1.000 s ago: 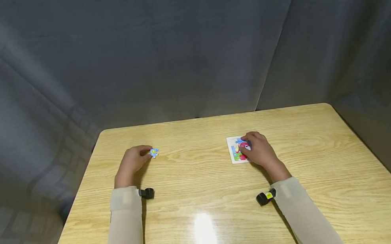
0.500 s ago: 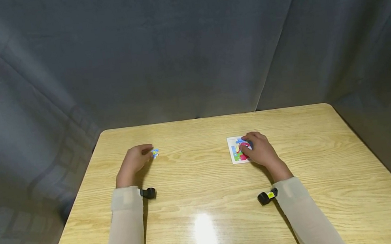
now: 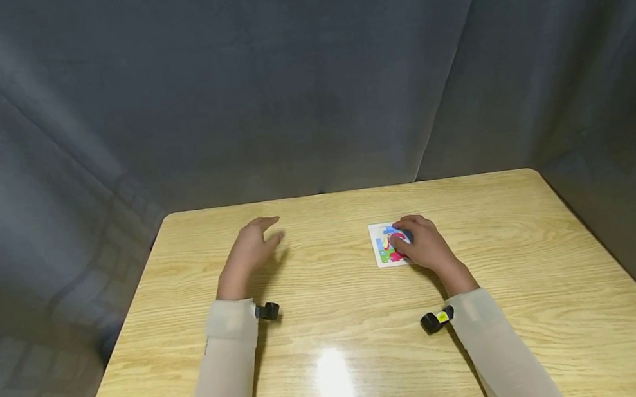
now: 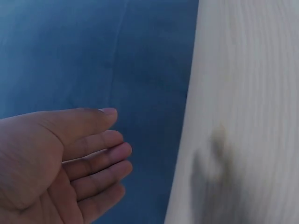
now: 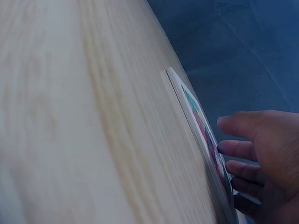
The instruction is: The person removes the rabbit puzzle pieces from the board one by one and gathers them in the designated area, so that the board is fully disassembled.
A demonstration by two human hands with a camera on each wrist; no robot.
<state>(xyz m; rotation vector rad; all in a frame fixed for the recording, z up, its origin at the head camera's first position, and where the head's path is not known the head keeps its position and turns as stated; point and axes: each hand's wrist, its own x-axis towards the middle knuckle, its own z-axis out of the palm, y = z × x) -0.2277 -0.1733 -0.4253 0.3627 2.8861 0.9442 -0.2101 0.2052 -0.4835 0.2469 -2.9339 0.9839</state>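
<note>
My left hand (image 3: 250,247) is over the left part of the wooden table, thumb and fingers spread apart. In the left wrist view its palm and loosely bent fingers (image 4: 105,179) show nothing between them. The small blue-and-yellow jigsaw piece from the earlier frames is out of sight. My right hand (image 3: 424,242) lies over the right side of a white-framed jigsaw puzzle (image 3: 378,257) with a red, green and blue picture. Its thumb and fingertips are apart, right at the puzzle's face, and the hand hides the puzzle's right part.
The light wooden table (image 3: 329,301) spreads around both hands, with a bright glare near the front. A dark grey curtain (image 3: 294,84) hangs behind it and along both sides. Small black cameras (image 3: 268,311) sit at the cuffs.
My left hand has spread its fingers and moved right and slightly farther back; the jigsaw piece at its fingertips is no longer visible. The right hand has barely moved on the puzzle.
</note>
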